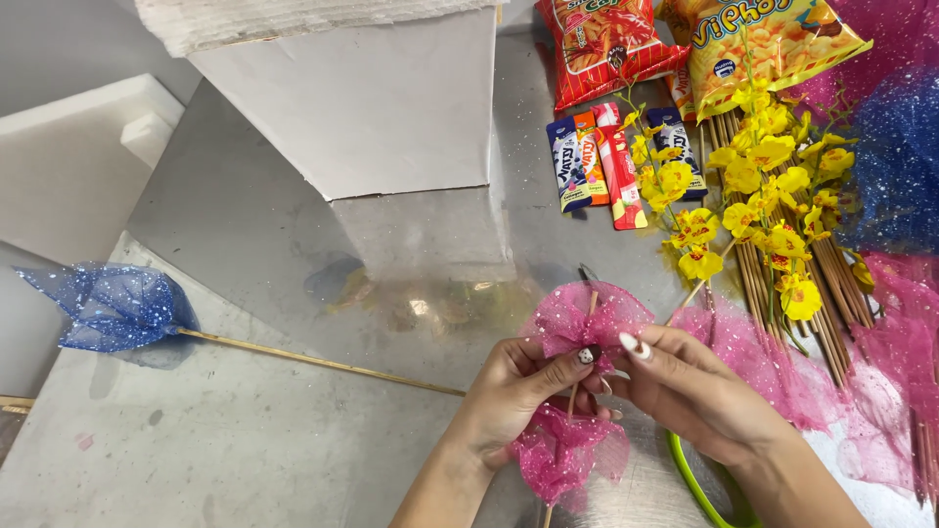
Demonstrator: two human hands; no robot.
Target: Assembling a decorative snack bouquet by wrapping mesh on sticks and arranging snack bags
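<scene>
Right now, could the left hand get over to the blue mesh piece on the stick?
Probably yes, but not freely: the left hand is pinching the pink mesh together with the right hand. The metal table between it and the blue mesh piece lies bare.

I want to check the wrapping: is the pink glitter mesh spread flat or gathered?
Gathered. The pink mesh is bunched around a thin stick, pinched at the middle by the left hand and right hand.

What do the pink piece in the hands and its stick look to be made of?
Pink piece: looks like thin glittery netting, see-through, speckled and gathered into puffs. Stick: probably thin bamboo or wood, pale tan, matte, straight. Left hand and right hand pinch it.
</scene>
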